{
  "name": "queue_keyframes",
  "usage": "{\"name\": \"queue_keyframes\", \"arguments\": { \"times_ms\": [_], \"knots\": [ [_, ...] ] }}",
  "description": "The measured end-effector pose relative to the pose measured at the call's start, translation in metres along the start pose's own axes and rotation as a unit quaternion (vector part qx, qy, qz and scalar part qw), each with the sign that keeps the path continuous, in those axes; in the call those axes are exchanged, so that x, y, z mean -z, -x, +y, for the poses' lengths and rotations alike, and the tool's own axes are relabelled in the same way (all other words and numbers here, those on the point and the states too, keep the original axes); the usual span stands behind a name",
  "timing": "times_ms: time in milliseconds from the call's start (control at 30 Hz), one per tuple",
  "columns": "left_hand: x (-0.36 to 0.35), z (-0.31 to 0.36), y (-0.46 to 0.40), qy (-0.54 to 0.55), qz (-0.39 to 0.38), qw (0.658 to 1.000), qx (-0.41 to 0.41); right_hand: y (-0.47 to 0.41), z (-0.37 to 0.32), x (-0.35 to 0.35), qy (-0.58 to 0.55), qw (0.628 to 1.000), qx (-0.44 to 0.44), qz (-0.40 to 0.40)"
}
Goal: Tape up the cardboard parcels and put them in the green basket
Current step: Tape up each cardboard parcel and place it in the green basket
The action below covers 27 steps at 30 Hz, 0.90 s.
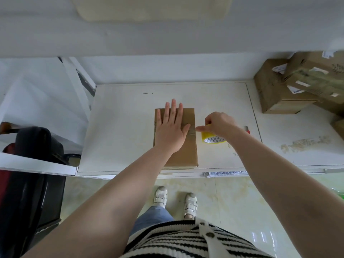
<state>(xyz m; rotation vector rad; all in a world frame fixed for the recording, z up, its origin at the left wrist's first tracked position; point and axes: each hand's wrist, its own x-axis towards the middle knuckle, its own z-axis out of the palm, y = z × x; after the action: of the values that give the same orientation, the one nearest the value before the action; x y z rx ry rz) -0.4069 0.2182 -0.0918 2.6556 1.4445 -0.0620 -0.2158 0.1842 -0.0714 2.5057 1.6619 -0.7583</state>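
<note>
Cardboard parcel (183,146) lies flat on the white table (121,131), with its near edge just at the front edge of the table. The left hand (171,127) rests on top of it with the fingers spread and straight, the fingertips reaching a little past the far edge of the parcel. A strip of clear tape (191,130) crosses the parcel near its middle, going to its right edge. The right hand (217,124) is just beside that right edge, its fingers curled around a yellow tape roll (212,138), and one finger points to the tape strip. A small red object (247,129) is near the right wrist; what it is I cannot tell. Left of the parcel the table is bare up to its edge, and behind it also up to the wall. At the far right corner stacked cardboard boxes (297,84) stand, well apart from the hands. A green thing (339,194) shows on the floor at the right border.
</note>
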Motion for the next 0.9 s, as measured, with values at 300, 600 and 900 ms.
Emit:
{"name": "queue_keyframes", "arguments": {
  "times_ms": [300, 600, 900],
  "knots": [
    [-0.001, 0.008, -0.003, -0.015, -0.011, 1.000, 0.025, -0.002, -0.001, 0.007, 0.033, 0.999, 0.013, -0.011],
    [-0.001, 0.022, 0.006, 0.056, -0.052, 0.993, 0.090, 0.016, 0.035, -0.002, -0.154, 0.984, 0.086, -0.017],
    [0.001, 0.017, 0.000, 0.059, -0.095, 0.991, 0.072, 0.002, 0.043, -0.009, -0.035, 0.997, 0.069, -0.024]
  ]
}}
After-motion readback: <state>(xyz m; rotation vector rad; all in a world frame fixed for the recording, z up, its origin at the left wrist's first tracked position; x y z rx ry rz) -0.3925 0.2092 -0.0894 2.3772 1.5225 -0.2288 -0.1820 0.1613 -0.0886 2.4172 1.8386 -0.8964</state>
